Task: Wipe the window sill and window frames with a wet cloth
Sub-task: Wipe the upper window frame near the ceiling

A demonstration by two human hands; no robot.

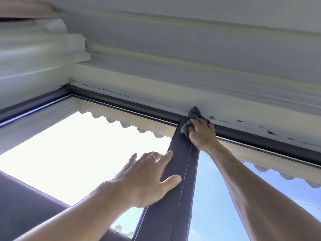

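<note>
The right hand (201, 133) presses the cloth (192, 119) onto the frame's (180, 180) top corner, the left hand (147, 176) rests spread flat; the sill, out of view, probably remains.

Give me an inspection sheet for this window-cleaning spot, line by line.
Surface: dark window frame, vertical post meeting the top rail; the sill is out of view.
Job's things: grey cloth bunched at the top of the post, where it meets the rail.
Clutter: nothing seen.
Hands: right hand presses the cloth against the frame; left hand rests flat on the post and glass, fingers spread, ring on one finger.
Cables: nothing seen.
Surroundings: white wall above with cracked paint, ceiling moulding, scalloped awning edge and blue sky outside.
</note>
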